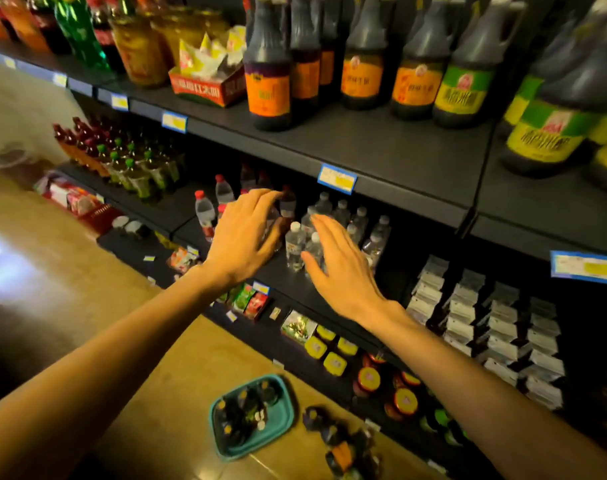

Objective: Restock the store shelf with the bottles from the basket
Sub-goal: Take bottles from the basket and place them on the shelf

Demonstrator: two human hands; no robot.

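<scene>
Left hand [241, 237]: fingers spread loosely over dark bottles [287, 202].
Right hand [340, 268]: flat, fingers straight, beside clear plastic bottles [294, 245].
Basket [288, 415]: teal, rounded, on the near floor.

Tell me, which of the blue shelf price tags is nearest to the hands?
The blue price tag on the shelf edge just above the clear water bottles, up and right of the left hand; the other tags sit further off.

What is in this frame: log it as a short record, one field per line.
left hand: open, fingers spread by dark bottles on the middle shelf
right hand: open, over clear bottles
basket: teal, on the floor, dark bottles inside
floor beside basket: more dark bottles
top shelf: large sauce bottles
</scene>
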